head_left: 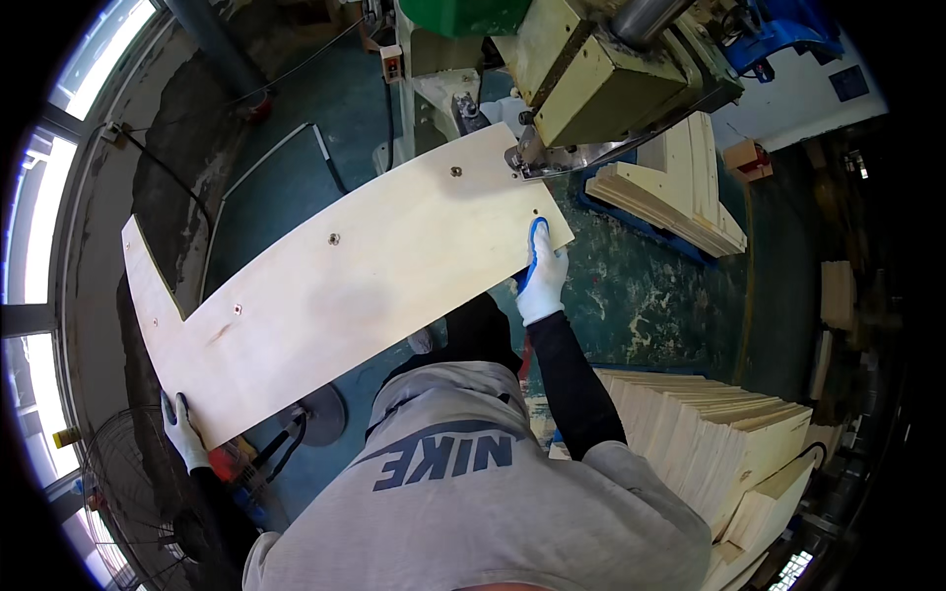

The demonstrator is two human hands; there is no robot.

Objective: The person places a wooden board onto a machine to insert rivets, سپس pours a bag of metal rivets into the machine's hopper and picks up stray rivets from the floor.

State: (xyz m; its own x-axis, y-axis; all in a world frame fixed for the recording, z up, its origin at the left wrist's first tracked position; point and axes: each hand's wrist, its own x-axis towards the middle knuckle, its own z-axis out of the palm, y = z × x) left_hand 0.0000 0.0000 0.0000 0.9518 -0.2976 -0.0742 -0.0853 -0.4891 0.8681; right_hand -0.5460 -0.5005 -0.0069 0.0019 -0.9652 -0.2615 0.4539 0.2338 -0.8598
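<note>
Cream wooden board (pixel 365 286) slants across, over the green floor (pixel 631 315), its far right end at the metal tip (pixel 537 163) of a machine (pixel 611 98); contact there is unclear. The left hand (pixel 182 431) has its grip closed on the lower left edge, the right hand (pixel 542 281) on the right end, thumb on top.
</note>
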